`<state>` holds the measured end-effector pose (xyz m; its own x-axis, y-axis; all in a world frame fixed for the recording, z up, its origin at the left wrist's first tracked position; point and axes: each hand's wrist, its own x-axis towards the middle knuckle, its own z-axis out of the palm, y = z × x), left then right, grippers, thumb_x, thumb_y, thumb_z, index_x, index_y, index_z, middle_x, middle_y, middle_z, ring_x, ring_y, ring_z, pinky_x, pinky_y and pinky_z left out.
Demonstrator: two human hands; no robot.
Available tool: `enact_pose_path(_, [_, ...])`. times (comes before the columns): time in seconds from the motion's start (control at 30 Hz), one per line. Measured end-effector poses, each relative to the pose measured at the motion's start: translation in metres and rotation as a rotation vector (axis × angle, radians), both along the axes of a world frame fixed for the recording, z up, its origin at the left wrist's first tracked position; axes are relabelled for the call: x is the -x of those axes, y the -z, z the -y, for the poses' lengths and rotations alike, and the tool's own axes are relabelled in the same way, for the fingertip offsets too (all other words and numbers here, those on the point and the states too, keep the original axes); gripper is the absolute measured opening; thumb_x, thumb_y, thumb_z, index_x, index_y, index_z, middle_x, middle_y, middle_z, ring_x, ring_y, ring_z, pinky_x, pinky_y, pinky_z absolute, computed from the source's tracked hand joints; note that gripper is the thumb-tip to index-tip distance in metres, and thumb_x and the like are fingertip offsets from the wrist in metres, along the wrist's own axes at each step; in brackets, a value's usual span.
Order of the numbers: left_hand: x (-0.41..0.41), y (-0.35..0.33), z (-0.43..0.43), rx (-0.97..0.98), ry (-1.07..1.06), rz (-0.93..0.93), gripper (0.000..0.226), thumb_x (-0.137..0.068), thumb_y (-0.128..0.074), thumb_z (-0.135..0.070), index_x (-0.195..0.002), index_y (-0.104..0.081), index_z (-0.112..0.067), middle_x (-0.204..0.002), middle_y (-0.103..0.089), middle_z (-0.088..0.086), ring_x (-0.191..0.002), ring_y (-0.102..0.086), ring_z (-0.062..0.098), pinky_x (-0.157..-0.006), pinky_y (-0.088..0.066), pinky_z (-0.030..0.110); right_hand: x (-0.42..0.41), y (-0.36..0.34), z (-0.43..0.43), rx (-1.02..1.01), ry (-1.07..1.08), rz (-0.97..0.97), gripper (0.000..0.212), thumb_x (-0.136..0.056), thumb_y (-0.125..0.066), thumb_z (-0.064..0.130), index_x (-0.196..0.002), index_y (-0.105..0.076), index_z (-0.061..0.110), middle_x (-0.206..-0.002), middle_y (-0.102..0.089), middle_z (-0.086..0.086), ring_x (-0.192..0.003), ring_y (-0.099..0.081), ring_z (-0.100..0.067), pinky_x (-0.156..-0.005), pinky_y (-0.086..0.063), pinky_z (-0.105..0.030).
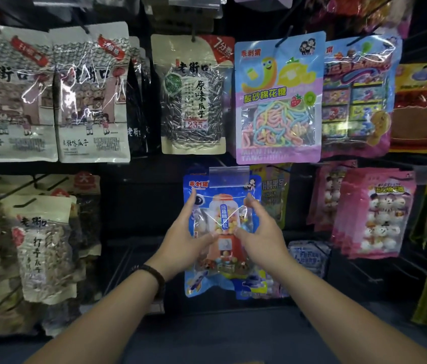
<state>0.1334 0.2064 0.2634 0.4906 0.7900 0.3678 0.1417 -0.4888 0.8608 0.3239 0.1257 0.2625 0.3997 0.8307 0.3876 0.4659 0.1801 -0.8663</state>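
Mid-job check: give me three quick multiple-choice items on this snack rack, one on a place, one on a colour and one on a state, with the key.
1. Where do the pink marshmallow bags hang, relative to the gumball candy bag?
A) left of it
B) right of it
C) directly below it

2. What is the gumball candy bag's background colour?
A) blue
B) green
C) black

3. How do the left hand and right hand stand to that bag?
A) each grips one side of it
B) both hang clear of it
C) both lie flat on its top edge

Key: B, the pink bags sit further right on the rack; A, blue frames the gumball-machine picture; A, a thumb crosses the front at each side edge.
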Motion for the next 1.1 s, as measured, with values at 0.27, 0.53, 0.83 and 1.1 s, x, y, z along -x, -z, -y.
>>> enact_pose_path(0.27, [-0.021,-0.022,-0.038,0.085,-0.037,-0.134,0.115,-0.089,-0.084,-0.016,-0.166,-0.004,-0.046,-0.155,-0.039,-0.018,-0.135,-0.051,0.009,-0.105,-0.054,0.035,-0.004,-0.025,-0.041,0.146,0.065,0.122,0.091,-0.096,-0.074,0.015,-0.168,-0.019,0.033,-0.161,-0.047,0.006,-0.122,-0.063,-0.023,-0.083,-0.053,-0.028])
enact_pose_path(0.53, [-0.01,-0.004,-0.049,0.069,-0.1,-0.225,0.128,-0.054,-0.085,-0.053,-0.151,-0.005,-0.075,-0.152,-0.048,0.006,-0.128,-0.06,0.03,-0.111,-0.052,0.054,-0.016,-0.015,-0.036,0.195,0.112,0.215,0.076,-0.098,-0.07,0.016,-0.155,-0.032,0.05,-0.135,-0.029,-0.001,-0.079,-0.065,-0.021,-0.063,-0.055,-0.027])
enact_pose_path(0.83, [0.049,0.026,0.049,0.048,-0.056,-0.41,0.062,-0.09,-0.083,-0.03,-0.145,-0.056,-0.036,-0.122,-0.061,-0.014,-0.096,-0.068,0.002,-0.09,-0.057,0.025,0.014,0.045,0.029,0.107,0.155,0.247,0.04,-0.098,-0.069,0.021,-0.135,-0.059,0.033,-0.13,-0.053,0.003,-0.118,-0.056,-0.013,-0.095,-0.044,-0.029])
enact_pose_path(1.1, [0.107,0.119,0.147,0.134,0.035,-0.674,0.014,-0.097,-0.074,-0.033,-0.111,-0.075,-0.032,-0.102,-0.077,-0.014,-0.089,-0.07,-0.003,-0.076,-0.055,0.014,0.064,0.194,0.092,0.37,0.007,-0.124,0.015,-0.094,-0.072,0.009,-0.098,-0.075,0.023,-0.075,-0.068,0.007,-0.057,-0.058,0.005,-0.062,-0.045,-0.018])
